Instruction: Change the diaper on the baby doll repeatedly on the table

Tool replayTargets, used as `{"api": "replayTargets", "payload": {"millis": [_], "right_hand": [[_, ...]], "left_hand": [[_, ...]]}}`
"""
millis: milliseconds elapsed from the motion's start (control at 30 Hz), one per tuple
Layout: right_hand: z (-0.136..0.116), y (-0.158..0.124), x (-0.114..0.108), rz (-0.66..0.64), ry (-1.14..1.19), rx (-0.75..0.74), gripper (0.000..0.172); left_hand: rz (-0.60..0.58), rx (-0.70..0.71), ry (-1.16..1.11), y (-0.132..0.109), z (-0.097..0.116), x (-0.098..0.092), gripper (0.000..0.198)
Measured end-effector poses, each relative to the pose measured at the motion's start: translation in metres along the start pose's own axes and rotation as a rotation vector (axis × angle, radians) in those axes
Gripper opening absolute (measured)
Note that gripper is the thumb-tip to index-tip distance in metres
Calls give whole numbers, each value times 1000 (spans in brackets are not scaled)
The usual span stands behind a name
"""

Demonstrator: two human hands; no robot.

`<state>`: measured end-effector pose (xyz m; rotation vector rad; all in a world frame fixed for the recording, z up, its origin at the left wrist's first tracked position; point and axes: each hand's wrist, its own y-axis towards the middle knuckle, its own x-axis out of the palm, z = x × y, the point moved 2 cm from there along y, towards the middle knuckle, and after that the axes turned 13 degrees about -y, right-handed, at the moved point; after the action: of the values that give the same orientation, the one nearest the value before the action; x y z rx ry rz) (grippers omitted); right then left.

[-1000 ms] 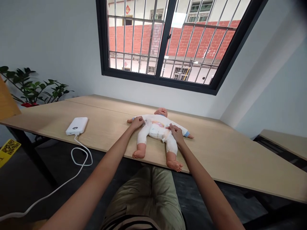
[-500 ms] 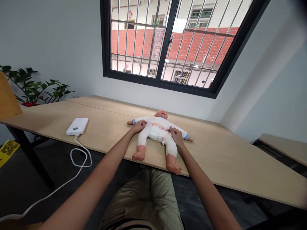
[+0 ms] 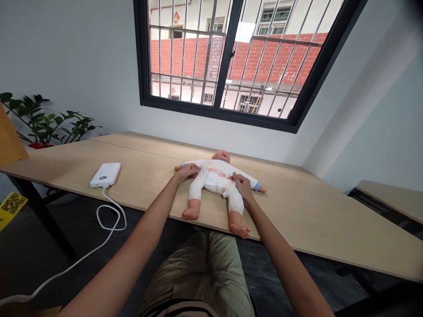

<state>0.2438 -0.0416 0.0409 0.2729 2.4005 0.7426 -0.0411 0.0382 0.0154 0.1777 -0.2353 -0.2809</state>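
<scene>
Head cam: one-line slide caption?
Left hand and right hand touch a baby doll lying face-up on a wooden table, white power bank nearby.

No legible text; only a QR code on a yellow sign [image 3: 11, 206], a blurred red plaque [image 3: 176, 16] outside

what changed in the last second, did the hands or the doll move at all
The left hand slid slightly outward, from the doll waist toward its arm, still touching it. The right hand stayed at the doll's hip. Doll and power bank lie unmoved on the table.
</scene>
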Motion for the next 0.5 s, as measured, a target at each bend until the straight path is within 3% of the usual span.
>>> {"api": "replayTargets", "payload": {"millis": [133, 233, 333, 433, 500], "right_hand": [[2, 0, -2, -1, -23, -6, 55], [-4, 5, -8, 28, -229, -124, 52], [-27, 16, -7, 11, -454, -242, 46], [-64, 31, 12, -202, -537, -300, 30], [-90, 37, 32, -370, -617, -381, 29]], "left_hand": [[22, 56, -69, -3, 9, -2, 36], [-5, 100, -70, -3, 17, -2, 45], [-40, 145, -48, -4, 25, 0, 47], [-65, 189, -42, -5, 31, 4, 51], [-67, 206, -45, -6, 32, 6, 52]]}}
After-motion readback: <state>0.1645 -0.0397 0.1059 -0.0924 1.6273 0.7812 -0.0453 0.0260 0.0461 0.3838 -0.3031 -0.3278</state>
